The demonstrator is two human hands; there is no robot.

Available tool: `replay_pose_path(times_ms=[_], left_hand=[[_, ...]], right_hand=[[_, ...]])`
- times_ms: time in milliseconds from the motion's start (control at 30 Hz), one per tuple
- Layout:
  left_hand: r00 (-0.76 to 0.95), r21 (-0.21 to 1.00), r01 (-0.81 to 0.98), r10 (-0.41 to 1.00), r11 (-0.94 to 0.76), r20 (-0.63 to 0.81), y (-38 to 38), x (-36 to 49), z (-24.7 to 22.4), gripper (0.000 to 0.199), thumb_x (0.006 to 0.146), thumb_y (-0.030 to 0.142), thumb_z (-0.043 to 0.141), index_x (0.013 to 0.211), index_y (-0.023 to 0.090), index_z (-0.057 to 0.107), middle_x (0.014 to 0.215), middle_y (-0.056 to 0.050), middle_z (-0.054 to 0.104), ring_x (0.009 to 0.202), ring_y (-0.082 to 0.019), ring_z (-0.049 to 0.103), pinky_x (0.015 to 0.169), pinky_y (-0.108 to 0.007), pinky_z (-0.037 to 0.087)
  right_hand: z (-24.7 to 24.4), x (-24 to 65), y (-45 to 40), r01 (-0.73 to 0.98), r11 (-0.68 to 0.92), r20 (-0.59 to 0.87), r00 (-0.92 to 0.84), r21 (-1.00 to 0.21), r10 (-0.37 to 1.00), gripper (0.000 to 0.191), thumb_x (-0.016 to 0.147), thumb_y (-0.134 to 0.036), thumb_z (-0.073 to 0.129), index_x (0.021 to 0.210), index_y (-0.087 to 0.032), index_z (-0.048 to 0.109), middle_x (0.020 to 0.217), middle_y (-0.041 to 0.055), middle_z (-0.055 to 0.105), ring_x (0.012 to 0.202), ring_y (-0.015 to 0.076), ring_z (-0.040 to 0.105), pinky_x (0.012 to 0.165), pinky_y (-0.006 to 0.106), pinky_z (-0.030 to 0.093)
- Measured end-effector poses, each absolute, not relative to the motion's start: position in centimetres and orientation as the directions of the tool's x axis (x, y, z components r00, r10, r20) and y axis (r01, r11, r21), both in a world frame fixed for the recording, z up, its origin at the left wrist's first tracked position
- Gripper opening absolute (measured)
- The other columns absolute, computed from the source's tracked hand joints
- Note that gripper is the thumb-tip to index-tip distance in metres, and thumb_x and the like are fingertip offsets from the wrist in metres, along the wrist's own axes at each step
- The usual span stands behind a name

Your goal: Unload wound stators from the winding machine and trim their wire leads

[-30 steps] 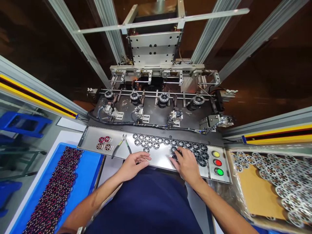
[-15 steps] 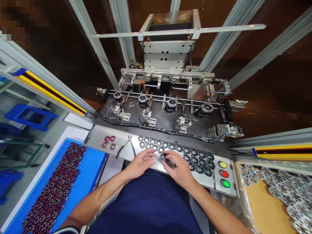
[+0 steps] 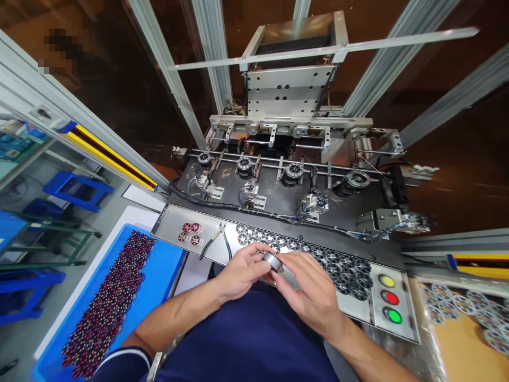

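Note:
A short grey metal ring (image 3: 272, 261) is held up on edge above the steel tray (image 3: 169, 222), in front of my body. My left hand (image 3: 242, 273) pinches its left side between thumb and fingers. On the other side, the fingers of my right hand (image 3: 312, 284) also touch the ring, with the thumb below it. Behind my hands lie rows of small silver slotted cores (image 3: 259, 235); darker slotted cores (image 3: 347, 273) are grouped to their right. My fingers hide part of the ring and some of the cores.
Cutting pliers (image 3: 221, 231) and several red-wound cores (image 3: 186, 227) lie on the tray's left. Yellow, red and green buttons (image 3: 389, 297) sit at its right end. Beyond stands a machine with round fixtures (image 3: 293, 172). A blue bin (image 3: 159, 265) holds many wound cores; metal rings (image 3: 463, 305) lie at right.
My left hand has closed from an open, empty pose onto the ring that my right hand was holding. The ring is turned so its smooth outer side shows. The view has shifted left.

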State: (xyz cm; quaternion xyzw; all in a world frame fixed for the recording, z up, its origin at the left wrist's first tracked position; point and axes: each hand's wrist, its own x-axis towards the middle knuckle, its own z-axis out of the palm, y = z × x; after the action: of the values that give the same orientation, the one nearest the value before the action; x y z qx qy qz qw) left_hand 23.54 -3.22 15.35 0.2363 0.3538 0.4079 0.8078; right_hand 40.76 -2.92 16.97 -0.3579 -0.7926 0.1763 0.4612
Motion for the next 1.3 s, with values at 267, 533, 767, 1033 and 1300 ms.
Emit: replay_pose_path(times_ms=[267, 533, 767, 1033, 1300], left_hand=[[0.444, 0.636, -0.475, 0.79, 0.608, -0.424, -3.2, 23.5, 15.5, 0.058, 0.067, 0.056, 0.087, 0.108, 0.018, 0.07, 0.084, -0.005, 0.075, 0.073, -0.019, 0.072, 0.073, -0.032, 0.054], [0.572, 0.758, -0.307, 0.748, 0.575, -0.336, -3.0, 23.0, 15.2, 0.066, 0.069, 0.058, 0.084, 0.117, 0.016, 0.07, 0.084, -0.01, 0.077, 0.076, -0.023, 0.075, 0.07, -0.031, 0.054], [0.796, 0.971, 0.237, 0.577, -0.02, -0.183, -1.9, 28.4, 9.1, 0.032, 0.088, 0.048, 0.068, 0.1, 0.02, 0.077, 0.095, -0.01, 0.078, 0.085, -0.02, 0.072, 0.08, -0.028, 0.053], [0.818, 0.929, 0.315, 0.552, -0.195, -0.162, -1.7, 32.2, 3.5, 0.023, 0.086, 0.039, 0.069, 0.103, 0.024, 0.076, 0.106, -0.009, 0.076, 0.102, -0.025, 0.067, 0.097, -0.035, 0.048], [0.771, 0.899, 0.362, 0.621, -0.248, -0.139, -0.6, 32.3, 3.3, 0.027, 0.09, 0.035, 0.061, 0.108, 0.021, 0.075, 0.106, -0.012, 0.077, 0.098, -0.026, 0.066, 0.097, -0.038, 0.046]], right_hand=[[18.6, 42.9, -1.2, 0.279, 0.366, 0.205, -0.473, -0.888, 0.857, 0.028, 0.104, -0.031, 0.05, 0.095, -0.023, 0.076, 0.133, 0.0142, 0.064, 0.129, 0.0294, 0.059, 0.1, 0.046, 0.056], [21.2, 44.1, 1.3, 0.078, 0.414, 0.182, -0.814, -0.907, 0.551, 0.036, 0.106, -0.03, 0.047, 0.083, -0.023, 0.074, 0.111, 0.0055, 0.076, 0.137, 0.0215, 0.052, 0.103, 0.038, 0.055], [20.7, 57.2, 15.0, 0.664, 0.529, 0.086, -0.578, -0.527, 0.811, 0.031, 0.105, -0.033, 0.048, 0.1, -0.021, 0.076, 0.154, 0.0108, 0.047, 0.139, 0.028, 0.05, 0.111, 0.052, 0.045], [12.6, 65.5, 25.7, 0.887, 0.345, -0.075, -0.384, -0.305, 0.92, 0.023, 0.099, -0.034, 0.064, 0.115, -0.016, 0.067, 0.13, 0.0099, 0.062, 0.119, 0.0258, 0.06, 0.102, 0.05, 0.051], [10.4, 66.1, 26.3, 0.924, 0.322, -0.098, -0.346, -0.205, 0.933, 0.03, 0.097, -0.033, 0.067, 0.122, -0.018, 0.064, 0.137, 0.0106, 0.058, 0.122, 0.0281, 0.058, 0.103, 0.053, 0.05]])
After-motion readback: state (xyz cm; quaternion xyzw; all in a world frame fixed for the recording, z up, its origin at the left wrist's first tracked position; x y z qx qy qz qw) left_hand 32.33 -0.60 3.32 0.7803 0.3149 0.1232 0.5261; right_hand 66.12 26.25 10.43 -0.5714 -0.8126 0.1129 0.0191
